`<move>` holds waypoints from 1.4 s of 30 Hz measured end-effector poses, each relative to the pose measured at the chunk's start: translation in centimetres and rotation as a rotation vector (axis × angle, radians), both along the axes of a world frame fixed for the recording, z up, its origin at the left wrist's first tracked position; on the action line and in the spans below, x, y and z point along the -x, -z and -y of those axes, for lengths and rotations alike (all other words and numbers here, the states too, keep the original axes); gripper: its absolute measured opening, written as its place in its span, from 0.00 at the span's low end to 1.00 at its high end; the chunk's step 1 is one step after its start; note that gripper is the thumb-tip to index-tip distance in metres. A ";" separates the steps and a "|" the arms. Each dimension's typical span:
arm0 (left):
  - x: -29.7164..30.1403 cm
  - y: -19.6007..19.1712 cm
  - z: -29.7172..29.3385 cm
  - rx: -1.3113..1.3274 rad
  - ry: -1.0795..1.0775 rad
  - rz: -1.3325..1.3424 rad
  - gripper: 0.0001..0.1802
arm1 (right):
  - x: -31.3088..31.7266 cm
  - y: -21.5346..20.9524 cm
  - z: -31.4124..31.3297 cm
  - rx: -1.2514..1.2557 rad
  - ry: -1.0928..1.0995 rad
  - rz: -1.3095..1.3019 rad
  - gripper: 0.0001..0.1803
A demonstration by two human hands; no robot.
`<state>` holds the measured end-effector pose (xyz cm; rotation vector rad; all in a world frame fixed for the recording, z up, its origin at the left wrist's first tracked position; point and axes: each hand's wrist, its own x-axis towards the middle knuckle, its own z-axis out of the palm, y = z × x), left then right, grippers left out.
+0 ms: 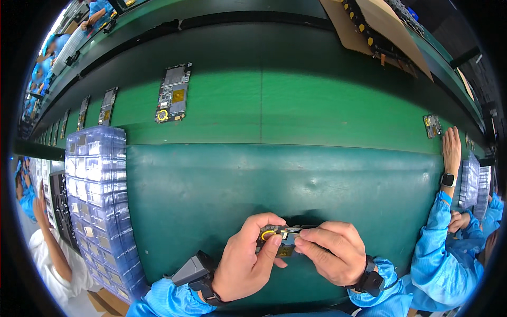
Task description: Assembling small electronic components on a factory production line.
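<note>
Our L hand (247,260) grips a PCB (285,250) at 6 o'clock, above the green tabletop (274,179); our R hand (336,251), fingertips bunched, touches its 3 o'clock edge, can't tell if gripping. Print's too small to read. Clear tray stack (95,193) 8-9 o'clock, spare boards (173,93) 10-11, co-worker's hand (451,142) 3.

A stack of clear trays (112,177) is standing on the dark-green bench (211,185); beyond the stack, circuit boards (173,94) are lying on a brighter green strip (306,100).

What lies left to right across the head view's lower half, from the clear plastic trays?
Clear plastic tray stack, dark boxy wrist device, left hand, dark circuit board, right hand, black wristband, neighbour's blue sleeve.
</note>
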<state>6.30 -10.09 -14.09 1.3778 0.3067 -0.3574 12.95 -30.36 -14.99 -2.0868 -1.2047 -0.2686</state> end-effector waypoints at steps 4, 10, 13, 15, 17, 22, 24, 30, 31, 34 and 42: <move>0.2 0.1 0.3 0.076 -0.066 0.013 0.16 | 0.0 0.0 0.1 -0.020 0.010 -0.027 0.19; 0.0 -0.1 0.0 0.206 -0.036 0.006 0.17 | -0.2 -0.1 0.2 -0.054 0.033 -0.078 0.19; 0.0 0.0 0.1 0.215 -0.034 0.009 0.17 | -0.2 -0.2 0.2 -0.058 0.041 -0.081 0.19; 0.0 0.0 0.1 0.222 -0.035 0.010 0.17 | -0.2 -0.1 0.1 -0.058 0.044 -0.083 0.19; 0.1 0.0 0.1 0.226 -0.036 0.012 0.17 | -0.2 -0.2 0.1 -0.059 0.048 -0.084 0.19; 0.2 0.0 0.3 0.204 -0.032 0.033 0.17 | -0.3 -0.3 0.2 -0.045 0.039 -0.068 0.19; 0.2 0.0 0.3 0.197 -0.035 0.038 0.17 | -0.3 -0.3 0.2 -0.044 0.036 -0.069 0.19; 0.2 0.1 0.5 0.198 -0.047 0.053 0.17 | -0.3 -0.4 0.4 -0.031 0.026 -0.044 0.18; 0.2 0.2 0.5 0.195 -0.057 0.052 0.17 | -0.4 -0.4 0.4 -0.027 0.018 -0.029 0.18; 0.2 0.1 0.6 0.198 -0.072 0.052 0.16 | -0.4 -0.4 0.6 -0.012 -0.015 -0.020 0.18; 0.3 0.3 0.8 0.209 -0.088 0.058 0.14 | -0.3 -0.2 0.7 -0.023 -0.031 -0.016 0.19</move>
